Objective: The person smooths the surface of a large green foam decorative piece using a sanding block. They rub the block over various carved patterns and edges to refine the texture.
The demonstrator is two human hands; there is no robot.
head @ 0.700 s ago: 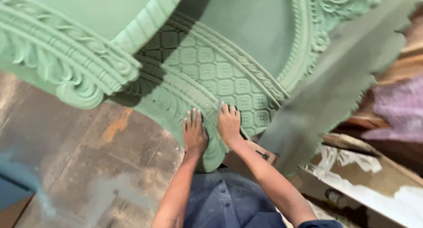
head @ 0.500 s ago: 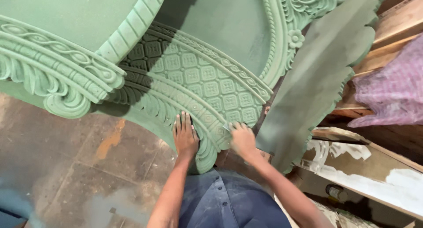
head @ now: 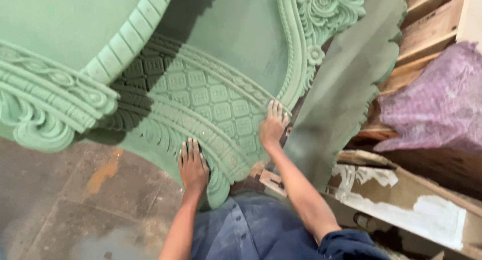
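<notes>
Green carved panel (head: 211, 99) lies under both hands: the left hand (head: 193, 164) rests flat, fingers spread, on its scalloped rim at 6 o'clock; the right hand (head: 272, 124) presses open-palmed at 4 o'clock, gripping nothing. The panel looks fully coated. Its long axis runs 7 to 1 o'clock.

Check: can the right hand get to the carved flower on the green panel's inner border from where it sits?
Probably yes. The right hand already rests on the green panel beside that border, and nothing lies between it and the carved flower further up.
</notes>
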